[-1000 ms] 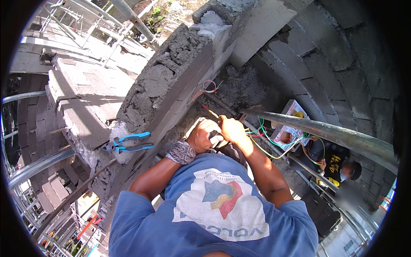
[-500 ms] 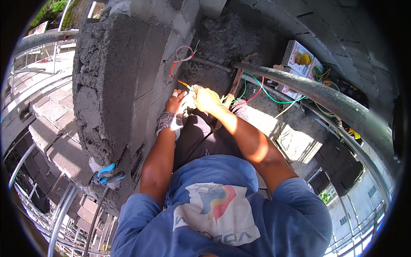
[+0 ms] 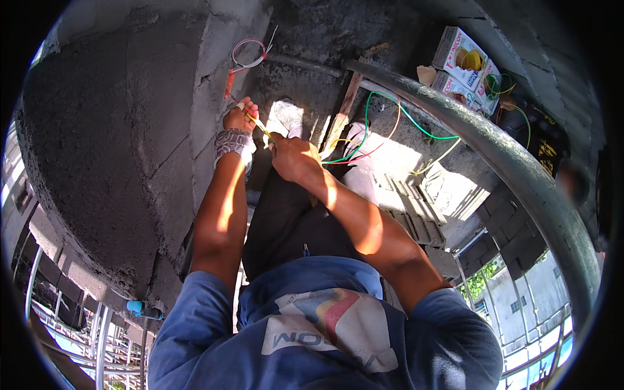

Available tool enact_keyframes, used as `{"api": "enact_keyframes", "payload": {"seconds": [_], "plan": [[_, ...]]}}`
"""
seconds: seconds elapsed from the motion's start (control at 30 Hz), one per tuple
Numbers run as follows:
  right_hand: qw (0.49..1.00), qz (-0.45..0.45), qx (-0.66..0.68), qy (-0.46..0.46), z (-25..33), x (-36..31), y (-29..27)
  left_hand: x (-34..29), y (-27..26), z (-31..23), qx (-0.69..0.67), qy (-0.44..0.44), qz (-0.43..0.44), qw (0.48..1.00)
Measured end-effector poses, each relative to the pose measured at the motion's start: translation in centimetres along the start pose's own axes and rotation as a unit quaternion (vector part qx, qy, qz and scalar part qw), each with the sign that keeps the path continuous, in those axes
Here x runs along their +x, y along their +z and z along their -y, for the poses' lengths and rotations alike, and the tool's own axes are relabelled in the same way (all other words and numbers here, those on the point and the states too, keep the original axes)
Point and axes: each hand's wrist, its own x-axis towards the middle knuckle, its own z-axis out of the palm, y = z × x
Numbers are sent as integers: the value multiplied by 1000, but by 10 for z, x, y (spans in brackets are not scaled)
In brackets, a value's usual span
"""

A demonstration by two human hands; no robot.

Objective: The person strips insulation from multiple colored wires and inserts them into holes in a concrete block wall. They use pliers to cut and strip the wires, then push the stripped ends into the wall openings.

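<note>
A short yellow strand that looks like electrical wire (image 3: 260, 125) runs between my two hands. My left hand (image 3: 240, 117), with a patterned grey wrap at the wrist, is closed on its upper end beside the block wall. Lower and to the right, my right hand (image 3: 296, 158) is closed round the lower end, knuckles up. Just above my left hand, an orange conduit end (image 3: 229, 84) sticks out along the wall. From it come a loose loop of whitish wire (image 3: 249, 64) and a straight tail. Behind my right hand, a green wire (image 3: 368, 123) and a red wire trail off rightward.
Boxes with wire coils (image 3: 465, 65) stand at the far right. A thick metal pipe (image 3: 468, 133) crosses the right side. The rough concrete wall (image 3: 110, 130) rises close on my left, with a blue-handled tool (image 3: 138, 308) at its lower end. Scaffold tubes stand beyond.
Both hands have come apart from each other, and the yellow strand shows between them. My view has shifted, bringing the wall closer on the left.
</note>
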Motion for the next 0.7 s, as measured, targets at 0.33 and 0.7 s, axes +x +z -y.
{"api": "enact_keyframes", "payload": {"seconds": [0.33, 0.7], "plan": [[998, 68, -4, -3, -2, 56, 20, 32, 1, -2, -26, 23, -85, 996], [994, 90, -58, -9, -35, 96, 21, 58, 17, 1, -116, 48, -64, 990]]}}
